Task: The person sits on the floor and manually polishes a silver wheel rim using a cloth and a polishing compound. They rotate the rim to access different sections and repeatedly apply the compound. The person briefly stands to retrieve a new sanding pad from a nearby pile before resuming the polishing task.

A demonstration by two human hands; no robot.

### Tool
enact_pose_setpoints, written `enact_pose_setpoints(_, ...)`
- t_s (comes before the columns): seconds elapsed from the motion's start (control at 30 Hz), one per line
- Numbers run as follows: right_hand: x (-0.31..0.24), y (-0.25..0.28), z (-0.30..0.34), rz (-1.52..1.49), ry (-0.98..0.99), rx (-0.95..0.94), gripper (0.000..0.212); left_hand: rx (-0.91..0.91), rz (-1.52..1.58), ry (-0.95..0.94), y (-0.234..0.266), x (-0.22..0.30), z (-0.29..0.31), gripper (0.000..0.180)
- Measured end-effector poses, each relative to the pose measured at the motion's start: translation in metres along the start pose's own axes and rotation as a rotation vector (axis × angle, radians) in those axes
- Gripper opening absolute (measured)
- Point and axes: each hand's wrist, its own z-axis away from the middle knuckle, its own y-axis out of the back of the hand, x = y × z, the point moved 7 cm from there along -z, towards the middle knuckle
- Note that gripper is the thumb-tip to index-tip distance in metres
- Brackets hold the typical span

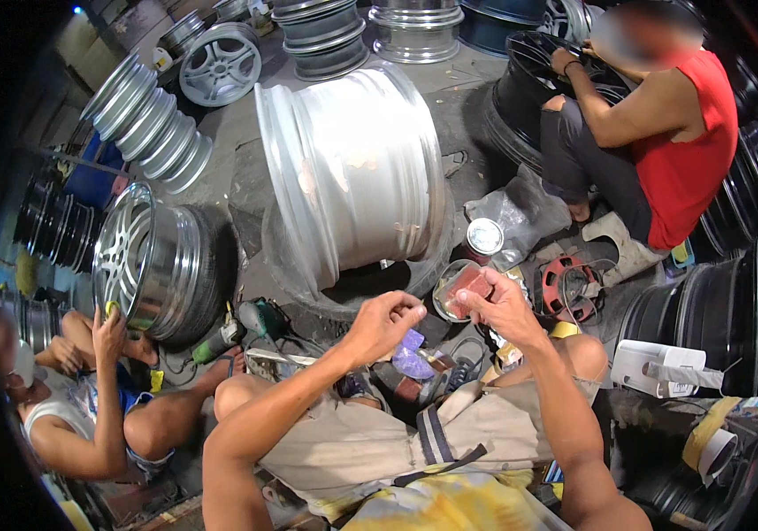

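My right hand point(505, 311) grips a flat, squarish reddish-brown piece point(466, 290) between thumb and fingers; whether it is a spreader or a pad I cannot tell. My left hand point(383, 326) hovers to its left, thumb and fingertips pinched together; what they hold, if anything, is too small to make out. The hands are apart. Just beyond them a large silver wheel rim point(361, 168) rests tilted on a tyre point(295, 281), with beige patches on its barrel. A purple piece point(412, 358) lies below, between my knees.
An open can point(484, 237) stands near clear plastic sheeting point(520, 212). A red cable reel point(566, 288) is at right, a green power tool point(218, 341) at left. Co-workers sit at left point(78, 416) and right point(706, 133), each by a wheel. Stacked rims point(149, 133) surround the floor.
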Motion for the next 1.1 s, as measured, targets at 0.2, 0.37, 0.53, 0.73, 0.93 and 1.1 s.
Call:
enact_pose_setpoints(0.2,0.018,-0.015,0.002,0.064,-0.123,-0.123,0.013,-0.233,0.458,0.336,-0.001,0.027,-0.017,0.024)
enact_pose_setpoints(0.37,0.025,-0.016,-0.004,-0.06,-0.071,-0.044,0.017,-0.239,0.567,0.287,-0.006,0.007,-0.023,0.017)
enact_pose_setpoints(0.53,0.023,-0.022,-0.007,-0.061,0.012,-0.073,0.016,-0.263,0.681,0.362,-0.002,0.017,-0.022,0.021)
enact_pose_setpoints(0.73,0.025,-0.025,-0.004,-0.043,-0.029,-0.135,0.019,-0.271,0.721,0.389,-0.004,0.007,-0.021,0.028)
enact_pose_setpoints(0.93,0.022,-0.03,-0.002,0.047,0.022,-0.127,0.02,-0.189,0.527,0.32,-0.001,0.012,-0.02,0.027)
enact_pose_setpoints(1.1,0.031,-0.041,0.003,0.046,-0.007,-0.195,0.019,-0.121,0.305,0.219,0.005,0.012,-0.018,0.031)
